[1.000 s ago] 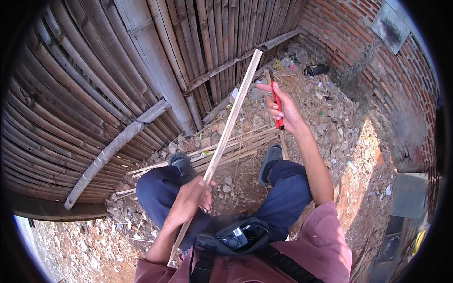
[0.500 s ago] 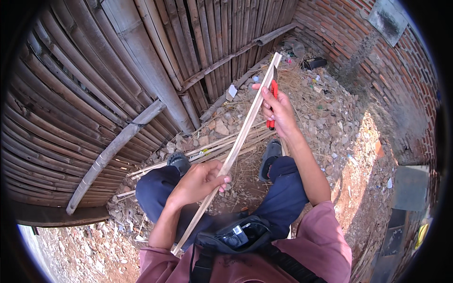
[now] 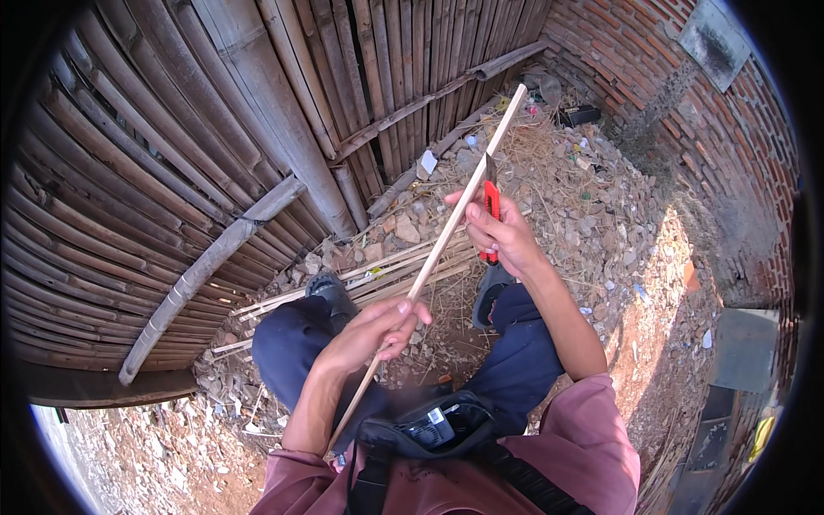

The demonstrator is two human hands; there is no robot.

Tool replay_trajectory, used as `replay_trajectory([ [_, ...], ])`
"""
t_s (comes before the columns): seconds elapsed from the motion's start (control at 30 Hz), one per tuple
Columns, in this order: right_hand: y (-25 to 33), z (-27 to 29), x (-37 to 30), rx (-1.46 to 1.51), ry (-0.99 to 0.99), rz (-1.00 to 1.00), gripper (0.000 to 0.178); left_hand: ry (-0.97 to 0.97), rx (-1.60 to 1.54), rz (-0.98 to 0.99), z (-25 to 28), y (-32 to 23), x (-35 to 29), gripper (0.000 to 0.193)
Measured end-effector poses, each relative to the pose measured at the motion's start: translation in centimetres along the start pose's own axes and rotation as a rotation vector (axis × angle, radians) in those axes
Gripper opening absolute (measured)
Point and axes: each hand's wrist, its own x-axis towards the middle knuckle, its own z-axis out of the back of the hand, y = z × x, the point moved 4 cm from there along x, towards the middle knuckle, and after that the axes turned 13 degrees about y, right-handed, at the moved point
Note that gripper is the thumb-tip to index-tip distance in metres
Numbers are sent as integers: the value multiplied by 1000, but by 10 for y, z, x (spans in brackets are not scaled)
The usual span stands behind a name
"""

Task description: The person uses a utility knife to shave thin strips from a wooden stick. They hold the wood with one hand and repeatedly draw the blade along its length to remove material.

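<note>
A long pale wooden strip (image 3: 444,241) slants from my lap up toward the far right. My left hand (image 3: 374,331) grips its lower half, thumb and fingers wrapped round it. Farther up, my right hand (image 3: 502,233) holds a red utility knife (image 3: 491,209), with the dark blade pointing away from me and lying beside the strip. The fingers of this hand also reach round behind the strip. More pale strips (image 3: 402,273) lie on the ground between and beyond my feet.
A bamboo wall (image 3: 378,77) rises at the left and far side, with a pole across its base. A brick wall (image 3: 652,60) stands at the right. Stony rubble (image 3: 592,232) covers the ground. An open black waist bag (image 3: 429,429) with a device in it rests at my lap.
My right hand has come down along the strip toward me with the knife. My left hand has shifted slightly, and the strip now shows a narrower face.
</note>
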Motion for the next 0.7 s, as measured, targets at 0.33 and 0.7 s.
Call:
replay_trajectory([
  [0.33, 6, -8, 0, -108, -11, -111, 18, -53, -84, -15, 6, 4, -4, 57],
  [0.7, 15, 9, -6, -138, -130, 40, 12, -103, -7, -12, 5, 4, -4, 63],
])
